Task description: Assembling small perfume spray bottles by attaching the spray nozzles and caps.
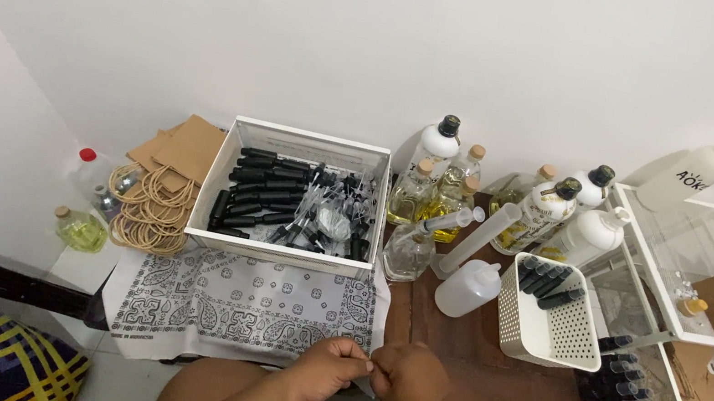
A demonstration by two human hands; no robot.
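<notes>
Both hands meet at the near table edge, left hand (333,370) and right hand (409,380) with fingers pinched together on something too small to make out. Just beyond lies a patterned black-and-white cloth (243,300). Behind it sits a white box (292,194) of black caps; glass bottles (431,196) stand right.

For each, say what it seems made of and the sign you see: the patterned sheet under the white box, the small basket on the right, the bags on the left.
Patterned sheet: looks like printed cloth, matte, limp edges. Small basket: probably white plastic, with perforated walls. Bags: seemingly brown kraft paper, flat and matte, with cord-like handles.
</notes>
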